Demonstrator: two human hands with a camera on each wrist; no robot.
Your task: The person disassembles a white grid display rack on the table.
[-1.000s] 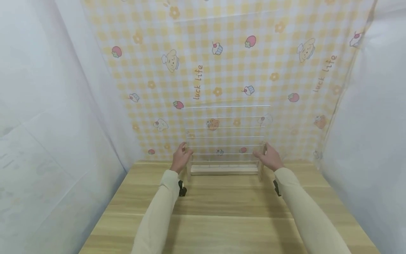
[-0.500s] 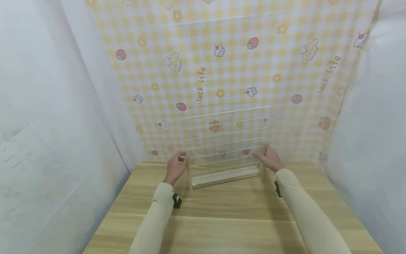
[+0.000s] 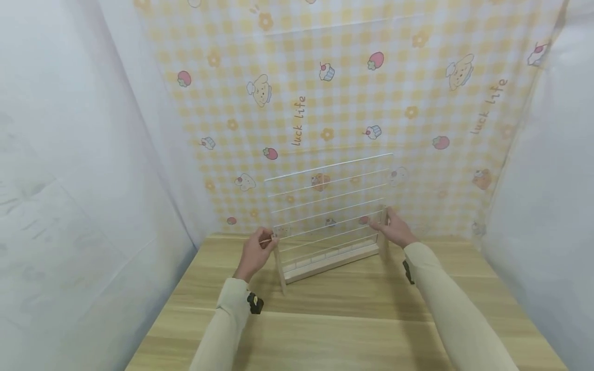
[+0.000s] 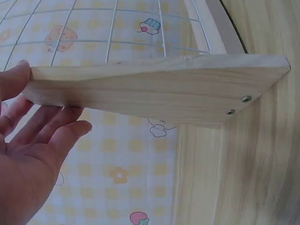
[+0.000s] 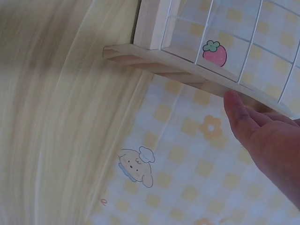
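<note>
A white wire grid rack with a wooden base bar (image 3: 331, 264) stands on the table, its left end nearer me than its right. My left hand (image 3: 255, 252) grips the top of its left wooden side piece (image 3: 280, 268). In the left wrist view, thumb and fingers of the left hand (image 4: 35, 154) lie on either side of that tapered wooden side piece (image 4: 154, 89), which shows two screws. At the other end, my right hand (image 3: 396, 228) holds the right wooden side piece (image 3: 382, 242). The right wrist view shows the thumb (image 5: 234, 105) against its edge; the other fingers are mostly hidden.
A yellow checked cloth (image 3: 325, 103) with cartoon prints hangs behind the rack. White sheets (image 3: 69, 180) enclose the left and right sides. The wood-grain table (image 3: 334, 335) extends toward me. A dark strap device (image 3: 254, 303) sits at the left wrist.
My left hand has drawn the rack's left end toward me, so the rack now stands at an angle to the back cloth. The right hand has stayed nearly in place on its end.
</note>
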